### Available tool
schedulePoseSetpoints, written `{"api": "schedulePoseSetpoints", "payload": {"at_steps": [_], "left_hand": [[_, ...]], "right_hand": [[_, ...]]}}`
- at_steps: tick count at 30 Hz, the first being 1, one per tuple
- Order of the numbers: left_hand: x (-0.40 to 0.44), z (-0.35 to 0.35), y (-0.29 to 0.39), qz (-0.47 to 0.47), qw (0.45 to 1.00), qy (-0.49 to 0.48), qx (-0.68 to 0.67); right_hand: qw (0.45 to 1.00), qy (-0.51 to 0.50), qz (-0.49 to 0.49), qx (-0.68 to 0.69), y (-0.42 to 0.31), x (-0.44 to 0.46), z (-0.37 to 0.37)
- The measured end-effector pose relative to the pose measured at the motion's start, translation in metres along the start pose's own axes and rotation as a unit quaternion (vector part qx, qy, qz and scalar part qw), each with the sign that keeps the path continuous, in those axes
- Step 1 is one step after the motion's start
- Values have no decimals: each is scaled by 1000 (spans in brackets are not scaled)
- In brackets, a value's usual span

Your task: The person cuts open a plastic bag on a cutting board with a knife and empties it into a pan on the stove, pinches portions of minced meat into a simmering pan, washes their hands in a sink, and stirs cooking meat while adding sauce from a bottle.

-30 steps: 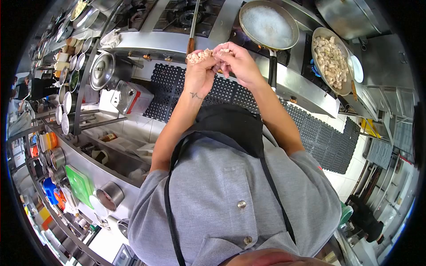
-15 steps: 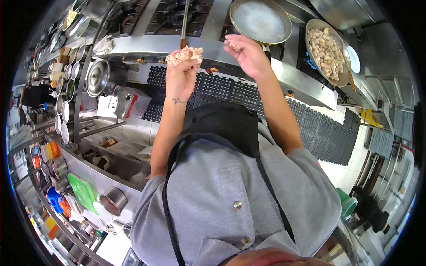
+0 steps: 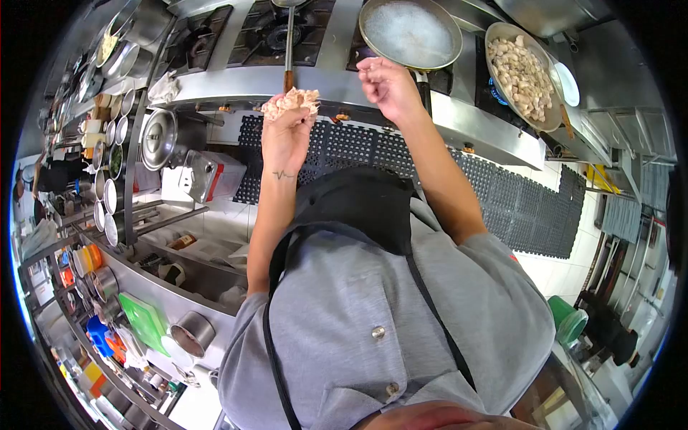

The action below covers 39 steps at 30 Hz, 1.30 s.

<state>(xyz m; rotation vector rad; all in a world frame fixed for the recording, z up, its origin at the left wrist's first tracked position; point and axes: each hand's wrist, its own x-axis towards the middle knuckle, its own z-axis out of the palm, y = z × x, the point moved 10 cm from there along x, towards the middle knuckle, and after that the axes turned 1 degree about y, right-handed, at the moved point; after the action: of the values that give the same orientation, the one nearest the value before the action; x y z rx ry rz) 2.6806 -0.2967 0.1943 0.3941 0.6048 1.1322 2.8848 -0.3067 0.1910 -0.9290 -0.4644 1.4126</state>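
A clump of pale diced raw chicken point(image 3: 292, 104) sits in my left hand point(image 3: 285, 136), whose fingers and thumb are closed around it in front of the stove edge. My right hand point(image 3: 390, 89) hovers just short of the wide frying pan point(image 3: 459, 46). Its fingers are loosely curled and apart, and I see no meat between them. White, foamy liquid point(image 3: 410, 34) covers the bottom of that pan. Beyond my left hand, the wooden-ended handle of a ladle point(image 3: 289, 54) points toward me over the burners.
To the right, a second pan point(image 3: 557, 118) full of chicken pieces point(image 3: 519, 75) stands over a blue flame point(image 3: 496, 92). A lidded steel pot point(image 3: 159, 136) is at the left. Black rubber matting point(image 3: 502, 193) covers the floor. A green cutting board point(image 3: 143, 321) lies on the left counter.
Both hands have shifted slightly left and nearer my body in the view. My right fingers have curled, and the piece of chicken seen at them before no longer shows.
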Motion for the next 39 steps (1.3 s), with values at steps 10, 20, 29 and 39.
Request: {"api": "schedulePoseSetpoints", "payload": {"at_steps": [10,20,29,39], "left_hand": [[-3,0,1,4,1000,-11,3],[-4,0,2,11,999,-45,-7],[-12,6,3,-1,997,-24,-68],[-9,26,-2,-21,994,-71,-76]], "right_hand": [[912,135,-213,-324,-77,49,-87],[889,226,-108,-384,-122,103,-177],[668,77,-242,-699,-125,64,-36],[770,-212,-243,-551,-27,-31,110]]}}
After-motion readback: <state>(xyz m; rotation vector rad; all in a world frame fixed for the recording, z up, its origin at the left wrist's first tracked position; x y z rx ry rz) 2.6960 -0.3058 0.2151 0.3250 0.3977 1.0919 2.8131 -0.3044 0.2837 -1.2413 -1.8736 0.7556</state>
